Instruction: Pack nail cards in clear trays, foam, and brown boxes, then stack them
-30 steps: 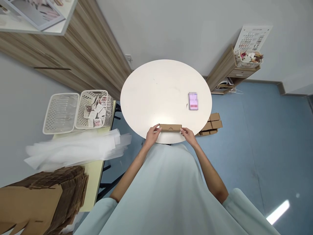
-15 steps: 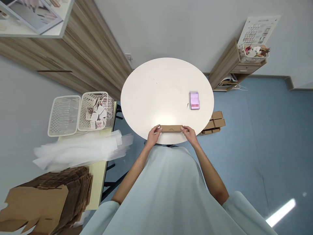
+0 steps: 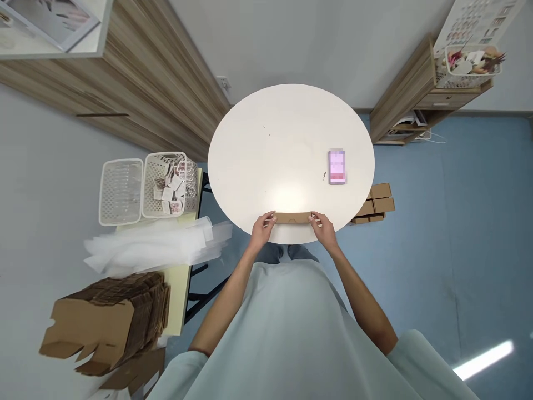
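Observation:
A brown cardboard box (image 3: 292,218), seen at its narrow side with a small thumb notch, is at the near edge of the white oval table (image 3: 258,128). My left hand (image 3: 262,229) grips its left end, thumb in front and fingers behind. At the right end, my right hand (image 3: 323,228) holds it the same way. Whether the box rests on the tabletop or is slightly raised I cannot tell. Farther back on the right of the table lies a phone (image 3: 337,166) with a blurred pink screen.
Left, a side table (image 3: 178,300) bears white baskets (image 3: 121,191) with cards, white translucent sheets (image 3: 154,244) and stacked flat cardboard (image 3: 95,328). Small brown boxes (image 3: 382,191) are stacked right of the oval table. A wooden cabinet (image 3: 400,89) stands at the back right.
The view has shifted, showing more of my legs below the table. Both hands keep their hold on the cardboard box, which looks almost unchanged.

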Motion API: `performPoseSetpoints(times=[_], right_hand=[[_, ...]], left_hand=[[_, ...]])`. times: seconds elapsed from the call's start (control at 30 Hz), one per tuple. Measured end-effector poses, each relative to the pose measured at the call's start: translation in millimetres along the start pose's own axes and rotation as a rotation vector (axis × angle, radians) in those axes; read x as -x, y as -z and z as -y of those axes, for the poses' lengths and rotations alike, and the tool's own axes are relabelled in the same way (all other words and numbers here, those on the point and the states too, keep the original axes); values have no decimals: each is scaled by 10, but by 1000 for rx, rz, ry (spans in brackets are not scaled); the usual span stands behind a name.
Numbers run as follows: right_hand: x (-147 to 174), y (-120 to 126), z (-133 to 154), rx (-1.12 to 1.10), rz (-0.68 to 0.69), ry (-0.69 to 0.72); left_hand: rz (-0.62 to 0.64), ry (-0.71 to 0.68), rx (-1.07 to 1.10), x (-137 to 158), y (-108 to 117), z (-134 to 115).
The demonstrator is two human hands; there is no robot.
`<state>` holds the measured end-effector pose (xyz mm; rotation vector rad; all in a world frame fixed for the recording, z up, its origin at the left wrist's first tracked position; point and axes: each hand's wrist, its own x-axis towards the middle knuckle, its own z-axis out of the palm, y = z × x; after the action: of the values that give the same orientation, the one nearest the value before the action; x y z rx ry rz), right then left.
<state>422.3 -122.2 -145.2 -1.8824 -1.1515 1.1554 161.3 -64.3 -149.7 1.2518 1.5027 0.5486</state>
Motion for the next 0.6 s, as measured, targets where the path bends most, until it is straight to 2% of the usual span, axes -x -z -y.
performPoseSetpoints(times=[0.23, 0.37, 0.5, 0.6], right_hand=[[44, -4, 50, 49, 10, 38], [94, 35, 25, 77, 33, 80], [186, 105, -110, 65, 83, 174], [276, 154, -304, 61, 95, 228]], left_hand=[[-31, 22, 26, 49, -60, -20], [-51, 16, 33, 170, -71, -41], [-108, 9, 65, 412, -163, 49], [-150, 40, 114, 616, -355, 188]])
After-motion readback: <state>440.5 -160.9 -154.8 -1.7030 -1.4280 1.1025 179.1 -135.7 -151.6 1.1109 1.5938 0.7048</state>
